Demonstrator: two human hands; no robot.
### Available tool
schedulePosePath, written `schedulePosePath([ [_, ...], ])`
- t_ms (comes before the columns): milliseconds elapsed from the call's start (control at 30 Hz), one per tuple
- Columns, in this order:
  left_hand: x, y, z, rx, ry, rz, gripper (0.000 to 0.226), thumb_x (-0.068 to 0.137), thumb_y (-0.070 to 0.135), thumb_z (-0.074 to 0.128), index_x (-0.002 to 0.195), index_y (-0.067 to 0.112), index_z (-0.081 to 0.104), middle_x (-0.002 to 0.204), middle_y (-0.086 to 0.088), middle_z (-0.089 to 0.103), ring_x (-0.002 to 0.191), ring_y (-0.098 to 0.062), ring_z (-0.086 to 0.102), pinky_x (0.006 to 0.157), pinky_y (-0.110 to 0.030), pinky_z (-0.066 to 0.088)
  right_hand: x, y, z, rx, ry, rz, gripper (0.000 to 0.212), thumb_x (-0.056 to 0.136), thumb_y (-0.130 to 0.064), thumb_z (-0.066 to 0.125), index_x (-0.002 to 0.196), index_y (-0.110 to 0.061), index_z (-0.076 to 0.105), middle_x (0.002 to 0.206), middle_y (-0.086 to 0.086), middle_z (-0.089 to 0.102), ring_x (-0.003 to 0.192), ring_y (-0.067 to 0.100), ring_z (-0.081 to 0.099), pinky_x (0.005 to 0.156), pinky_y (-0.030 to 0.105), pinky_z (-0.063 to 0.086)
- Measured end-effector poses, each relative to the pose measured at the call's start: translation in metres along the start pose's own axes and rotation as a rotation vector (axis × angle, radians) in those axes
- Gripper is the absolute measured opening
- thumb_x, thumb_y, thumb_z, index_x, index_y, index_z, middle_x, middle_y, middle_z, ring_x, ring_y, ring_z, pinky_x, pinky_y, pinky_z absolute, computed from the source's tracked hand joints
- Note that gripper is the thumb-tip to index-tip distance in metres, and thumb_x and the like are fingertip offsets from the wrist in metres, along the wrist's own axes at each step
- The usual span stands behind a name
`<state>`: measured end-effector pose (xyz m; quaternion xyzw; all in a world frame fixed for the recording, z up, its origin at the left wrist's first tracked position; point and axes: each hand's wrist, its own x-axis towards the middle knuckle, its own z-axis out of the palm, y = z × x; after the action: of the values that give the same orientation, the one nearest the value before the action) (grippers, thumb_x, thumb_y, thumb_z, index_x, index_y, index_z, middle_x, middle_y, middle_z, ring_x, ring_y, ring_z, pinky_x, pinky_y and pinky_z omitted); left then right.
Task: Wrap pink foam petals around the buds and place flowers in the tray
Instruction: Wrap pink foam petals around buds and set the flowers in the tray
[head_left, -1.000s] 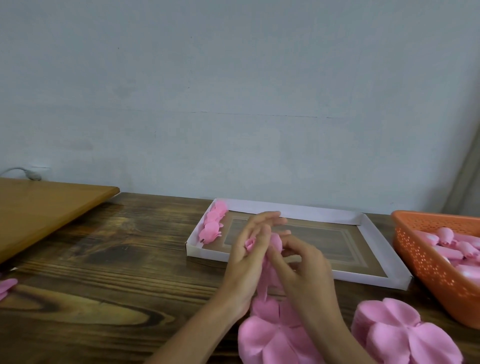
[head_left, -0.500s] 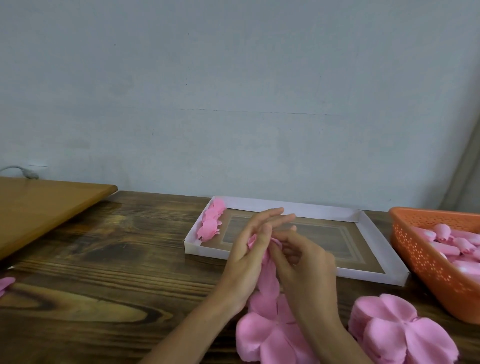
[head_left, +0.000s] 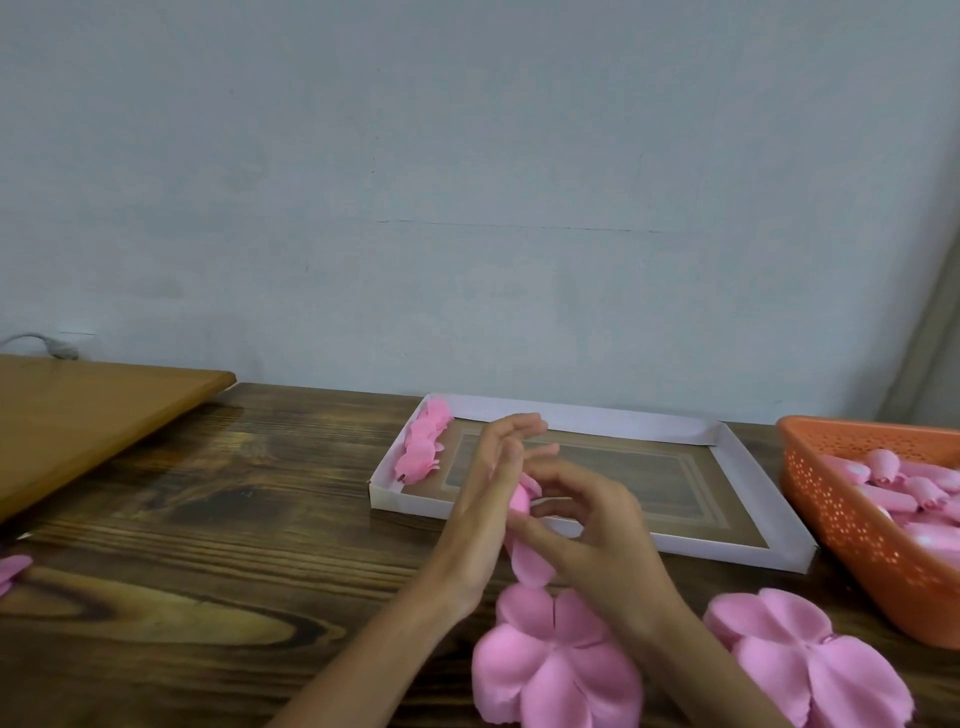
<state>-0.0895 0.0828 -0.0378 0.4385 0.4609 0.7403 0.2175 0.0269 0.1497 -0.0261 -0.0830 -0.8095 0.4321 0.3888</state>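
Far left edge: a pink petal scrap (head_left: 13, 569) on the dark wood worktop (head_left: 208, 519), cut off by the frame. Behind it, a lighter wooden board (head_left: 93, 415) lies over the worktop's back-left corner. A grey cable (head_left: 47, 345) runs beyond the board, against the wall.

Centre back: a shallow white tray (head_left: 571, 415) near the wall. Finished flowers (head_left: 423, 447) sit in a row along its left wall (they overlap, so the count is unclear).

In front of the tray, raised off the worktop: the left grip (head_left: 488, 509) has its fingers straight, pointing up and away. Its palm side is pressed against the bud (head_left: 519, 501), not curled round it. The right grip (head_left: 602, 540) grasps the bud from the other side, thumb low on the foam and fingers curled over the top. A petal strip (head_left: 530, 564) hangs from the bud down to the flat petal sheet (head_left: 550, 670). The sheet lies on the worktop at the near edge, below both wrists. Cannot tell whether strip and sheet are joined.

Right: a stack of petal sheets (head_left: 810, 660) on the worktop, just beside the right forearm. Far right: an orange perforated basket (head_left: 852, 519) near the tray's right wall, cut by the frame. Loose buds (head_left: 893, 478) are piled inside it.
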Motion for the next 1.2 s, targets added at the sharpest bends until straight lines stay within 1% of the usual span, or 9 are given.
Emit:
schedulePosePath([
  [167,0.005,0.004,-0.006,-0.048,0.066,-0.179,0.05,0.104,0.063,0.037,0.12,0.031,0.072,0.118,0.002,0.076,0.116,-0.017,0.07,0.095,-0.034,0.055,0.0,0.0,-0.005,0.34,0.108,0.062,0.029,0.087,-0.003,0.081,0.108,-0.022,0.077,0.108,0.002,0.079,0.101,0.022,0.076,0.086,0.027,0.059],
  [267,0.009,-0.002,-0.016,-0.026,0.002,-0.211,0.03,0.098,0.04,0.062,0.105,0.017,0.079,0.105,-0.006,0.078,0.104,-0.019,0.072,0.08,-0.03,0.053,0.002,0.002,-0.011,0.471,0.213,0.148,0.026,0.088,-0.002,0.077,0.113,-0.008,0.074,0.109,0.008,0.079,0.105,0.025,0.075,0.09,0.026,0.059],
  [433,0.011,-0.017,-0.023,-0.205,0.067,-0.268,0.056,0.057,0.039,0.103,0.098,0.008,0.081,0.103,-0.016,0.077,0.099,-0.026,0.075,0.078,-0.03,0.059,0.002,0.006,-0.014,0.505,0.237,0.253,0.02,0.092,-0.005,0.074,0.112,-0.006,0.072,0.109,0.011,0.079,0.107,0.027,0.075,0.096,0.041,0.057],
  [567,0.012,-0.017,-0.025,-0.13,0.123,-0.222,0.055,0.056,0.049,0.1,0.094,0.013,0.083,0.097,-0.012,0.079,0.092,-0.023,0.076,0.075,-0.03,0.061,0.001,0.006,-0.015,0.498,0.215,0.249,0.019,0.092,-0.007,0.073,0.112,-0.007,0.071,0.11,0.012,0.078,0.109,0.028,0.074,0.097,0.042,0.058],
  [767,0.008,-0.012,-0.021,-0.081,0.175,-0.2,0.038,0.071,0.046,0.087,0.09,0.013,0.082,0.088,-0.005,0.077,0.087,-0.019,0.073,0.073,-0.034,0.058,0.0,0.001,-0.015,0.454,0.182,0.191,0.017,0.094,0.0,0.068,0.11,-0.002,0.069,0.108,0.008,0.079,0.104,0.02,0.075,0.084,0.02,0.057],
  [867,0.007,-0.012,-0.021,-0.048,0.205,-0.184,0.036,0.075,0.047,0.085,0.086,0.012,0.08,0.089,-0.013,0.076,0.087,-0.026,0.071,0.075,-0.045,0.057,0.0,0.0,-0.015,0.413,0.173,0.177,0.013,0.093,0.002,0.068,0.106,-0.002,0.069,0.101,0.005,0.079,0.097,0.014,0.075,0.077,0.016,0.054],
  [933,0.007,-0.012,-0.021,-0.036,0.214,-0.171,0.033,0.078,0.043,0.088,0.089,0.012,0.082,0.094,-0.019,0.077,0.09,-0.028,0.071,0.082,-0.05,0.057,0.0,0.0,-0.015,0.375,0.138,0.165,0.015,0.091,0.005,0.07,0.103,-0.004,0.069,0.102,0.006,0.079,0.098,0.017,0.075,0.079,0.019,0.055],
  [1067,0.007,-0.011,-0.019,-0.04,0.232,-0.165,0.036,0.064,0.049,0.091,0.083,0.02,0.084,0.082,-0.006,0.078,0.079,-0.016,0.072,0.068,-0.033,0.058,-0.002,0.001,-0.011,0.265,0.048,0.107,0.021,0.09,0.004,0.074,0.102,-0.013,0.072,0.104,0.004,0.078,0.099,0.023,0.075,0.085,0.032,0.06],
  [1200,0.008,-0.013,-0.018,-0.07,0.207,-0.154,0.034,0.062,0.045,0.089,0.08,0.017,0.083,0.079,-0.006,0.076,0.076,-0.015,0.07,0.072,-0.035,0.057,-0.004,-0.001,-0.01,0.152,0.037,0.031,0.027,0.088,0.003,0.077,0.101,-0.019,0.074,0.103,0.003,0.077,0.098,0.027,0.074,0.085,0.037,0.061],
])
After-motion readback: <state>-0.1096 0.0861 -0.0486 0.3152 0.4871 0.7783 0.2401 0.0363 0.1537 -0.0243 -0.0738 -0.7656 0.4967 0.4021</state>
